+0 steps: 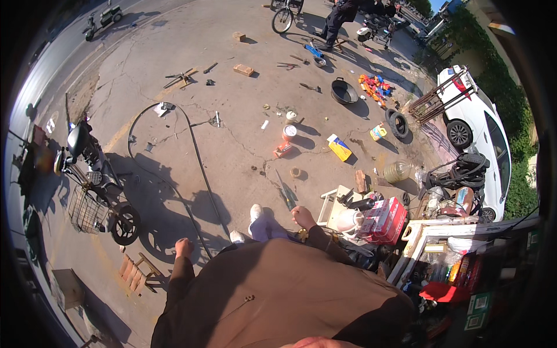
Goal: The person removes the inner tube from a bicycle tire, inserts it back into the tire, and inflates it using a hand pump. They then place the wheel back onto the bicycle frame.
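Hanging at my left side, my left hand (184,248) has its fingers curled closed; whatever may be inside them is hidden. My right hand (303,218) is closed in front of me, at the end of a long, narrow, pointed tool (284,191) with a greenish handle. The tool's tip points away from me, and its exact kind is too small to tell. Below are my white shoes (255,213) on the concrete. A black hose (197,156) lies in a long loop ahead and to the left.
A scooter (98,191) and a slatted wooden stool (138,274) stand at left. Ahead are a bucket (289,133), yellow box (339,148), black basin (344,91) and tires (398,124). At right are a red carton (386,220) and white car (484,133). A person (339,23) is far off.
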Demonstrator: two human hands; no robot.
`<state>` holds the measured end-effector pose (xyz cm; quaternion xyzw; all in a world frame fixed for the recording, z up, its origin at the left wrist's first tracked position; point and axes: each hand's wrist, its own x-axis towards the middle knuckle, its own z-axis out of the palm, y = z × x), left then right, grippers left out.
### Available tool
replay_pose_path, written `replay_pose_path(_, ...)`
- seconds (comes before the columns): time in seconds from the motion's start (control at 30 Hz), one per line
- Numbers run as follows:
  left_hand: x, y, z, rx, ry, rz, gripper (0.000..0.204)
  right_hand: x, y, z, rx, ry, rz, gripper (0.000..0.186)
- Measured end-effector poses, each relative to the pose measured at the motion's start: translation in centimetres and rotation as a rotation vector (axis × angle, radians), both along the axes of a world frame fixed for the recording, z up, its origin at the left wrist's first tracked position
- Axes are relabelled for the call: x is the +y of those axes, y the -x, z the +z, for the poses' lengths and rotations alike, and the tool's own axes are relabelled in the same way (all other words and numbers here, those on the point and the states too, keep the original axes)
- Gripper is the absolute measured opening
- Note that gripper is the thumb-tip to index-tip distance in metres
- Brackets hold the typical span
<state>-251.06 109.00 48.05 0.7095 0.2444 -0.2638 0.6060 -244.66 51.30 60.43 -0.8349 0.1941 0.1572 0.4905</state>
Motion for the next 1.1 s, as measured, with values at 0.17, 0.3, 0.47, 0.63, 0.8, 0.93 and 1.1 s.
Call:
replay_pose_path(0.17, -10.4, -13.5, 4.9, -0.137, 0.288, 0.386, 0.045, -0.9, -1.8, -2.8, 0.020, 0.044, 0.118, 0.020)
replay_pose_path(0.3, -11.4, -14.4, 6.8, -0.031, 0.152, 0.368, 0.048, -4.1, -2.7, -5.7, 0.492, 0.077, 0.078, 0.014)
replay_pose_path(0.47, -3.1, -10.4, 2.8, 0.373, 0.189, 0.567, 0.020, -7.4, -5.9, -7.3, 0.674, 0.159, 0.247, 0.013)
replay_pose_path(0.63, 0.9, -7.0, 4.5, 0.531, 0.188, 1.098, 0.015, -8.6, -16.7, -13.1, 0.536, -0.120, 0.241, 0.016)
replay_pose_path(0.8, -5.5, -13.6, 4.9, 0.457, 0.089, 1.101, 0.002, -3.5, -33.0, -11.0, 0.495, -0.247, -0.093, 0.022)
replay_pose_path(0.93, -6.8, -16.7, 2.0, 0.263, 0.528, 0.902, 0.011, 2.8, -42.5, -9.9, 0.457, -0.331, 0.049, 0.023)
replay_pose_path(1.1, -6.8, -31.6, 5.5, 0.378, 0.170, 0.508, 0.029, 4.4, -48.3, -11.0, 0.306, -0.208, 0.042, 0.021)
